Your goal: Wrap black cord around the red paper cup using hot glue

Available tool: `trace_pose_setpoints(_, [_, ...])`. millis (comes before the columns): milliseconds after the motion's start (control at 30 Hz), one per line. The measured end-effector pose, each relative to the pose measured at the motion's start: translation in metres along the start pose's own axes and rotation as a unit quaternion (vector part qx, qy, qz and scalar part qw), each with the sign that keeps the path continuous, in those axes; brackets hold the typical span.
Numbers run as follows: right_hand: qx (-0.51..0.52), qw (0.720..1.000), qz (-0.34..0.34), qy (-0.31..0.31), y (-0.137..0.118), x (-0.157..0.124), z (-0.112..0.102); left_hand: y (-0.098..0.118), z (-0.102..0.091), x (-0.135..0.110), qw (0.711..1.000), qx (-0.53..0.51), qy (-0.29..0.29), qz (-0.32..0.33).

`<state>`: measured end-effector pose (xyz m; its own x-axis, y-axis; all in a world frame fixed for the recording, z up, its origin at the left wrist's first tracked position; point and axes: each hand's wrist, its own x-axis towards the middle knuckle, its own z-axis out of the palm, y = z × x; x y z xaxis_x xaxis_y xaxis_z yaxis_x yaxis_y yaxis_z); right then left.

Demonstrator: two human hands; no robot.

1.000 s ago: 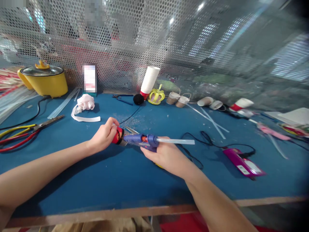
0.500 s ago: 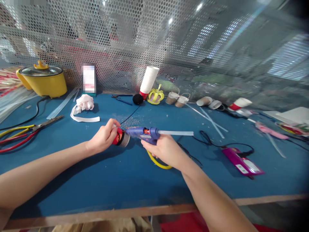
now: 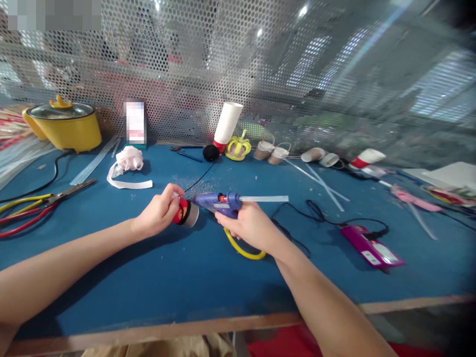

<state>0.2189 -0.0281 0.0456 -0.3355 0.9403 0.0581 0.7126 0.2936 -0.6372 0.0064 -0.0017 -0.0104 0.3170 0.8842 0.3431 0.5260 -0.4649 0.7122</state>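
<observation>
A yellow pot (image 3: 63, 130) stands at the far left corner of the tabletop (image 3: 167, 282), and red- and yellow-handled cutters (image 3: 26, 213) lie nearer the left edge. A white ribbon (image 3: 128, 163) sits behind the hands, toward the far edge. Near the middle of the tabletop the left hand (image 3: 158, 214) is closed around a small red cup (image 3: 185, 213). The cup lies on its side, its red part between thumb and fingers and its pale end poking out to the right. The nozzle of a blue glue gun (image 3: 217, 201) meets that pale end (whether it truly touches, I cannot tell). The right hand (image 3: 251, 225) is wrapped round the gun's handle, and a clear glue stick (image 3: 266, 199) juts from the gun's back. A yellow ring (image 3: 243, 250) lies under that hand, and a purple device (image 3: 372, 248) lies toward the right edge.
</observation>
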Motion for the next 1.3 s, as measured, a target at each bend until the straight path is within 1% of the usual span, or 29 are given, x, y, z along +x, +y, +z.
trace_pose_setpoints(333, [0.0, 1.0, 0.007, -0.01, -0.005, -0.007, -0.005, 0.004, -0.001, 0.0, 1.0, -0.005, -0.01, -0.007])
trace_pose_setpoints(600, [0.009, 1.0, 0.004, -0.013, -0.005, -0.006, -0.005, 0.0, 0.0, 0.0, 1.0, -0.011, 0.0, 0.009])
trace_pose_setpoints(700, [0.007, 1.0, 0.008, -0.023, -0.006, -0.009, -0.006, 0.001, 0.0, 0.001, 1.0, -0.01, -0.001, 0.002])
trace_pose_setpoints(800, [-0.031, 0.999, 0.017, -0.025, -0.005, -0.012, -0.006, 0.003, 0.0, 0.002, 1.0, -0.011, 0.0, -0.013])
trace_pose_setpoints(900, [-0.086, 0.996, -0.006, -0.018, -0.003, -0.013, -0.005, 0.004, -0.001, 0.002, 0.999, -0.012, 0.002, -0.03])
trace_pose_setpoints(967, [-0.094, 0.995, -0.024, -0.021, -0.002, -0.014, -0.005, 0.004, -0.001, 0.002, 0.999, -0.013, 0.003, -0.041])
trace_pose_setpoints(1033, [-0.081, 0.996, -0.031, -0.025, -0.002, -0.015, -0.004, 0.004, -0.001, 0.002, 0.999, -0.015, 0.002, -0.047])
trace_pose_setpoints(1100, [-0.055, 0.998, -0.022, -0.032, -0.004, -0.015, -0.004, 0.003, 0.0, 0.002, 0.999, -0.019, 0.004, -0.047])
trace_pose_setpoints(1167, [-0.009, 0.999, 0.009, -0.047, -0.006, -0.014, -0.006, 0.003, 0.0, 0.002, 0.999, -0.024, 0.004, -0.047])
trace_pose_setpoints(1233, [0.06, 0.996, 0.048, -0.054, -0.006, -0.011, -0.01, 0.003, -0.001, 0.002, 0.998, -0.033, 0.005, -0.05])
trace_pose_setpoints(1300, [0.133, 0.988, 0.074, -0.03, -0.001, -0.006, -0.018, 0.004, -0.001, 0.002, 0.998, -0.043, 0.008, -0.053])
